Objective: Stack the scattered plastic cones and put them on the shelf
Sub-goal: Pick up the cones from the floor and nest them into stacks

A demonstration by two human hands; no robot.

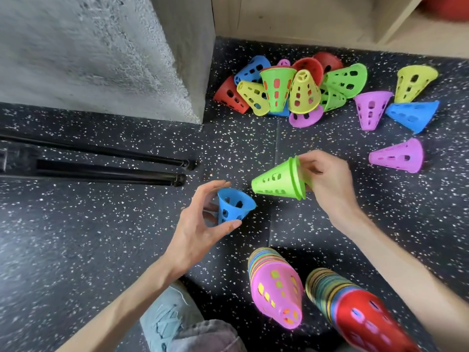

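Observation:
My right hand (327, 179) grips two nested green cones (276, 182) by their wide rims, tips pointing left. My left hand (200, 224) holds a blue cone (233, 207) between thumb and fingers, its mouth facing up and right. Two tall stacks stand near me: one topped by a pink cone (278, 293), one topped by a red cone (365, 318). A heap of loose cones (291, 87) in red, blue, yellow, green and pink lies farther off, with single yellow (412, 82), pink (370, 110), blue (413, 114) and pink (398, 156) cones to its right. The wooden shelf (342, 19) is at the top.
A grey concrete pillar (101, 52) fills the upper left. Black tripod legs (109, 166) lie across the speckled rubber floor at left. A light blue shoe (167, 321) shows at the bottom. A red object (449, 6) sits in the shelf's right compartment.

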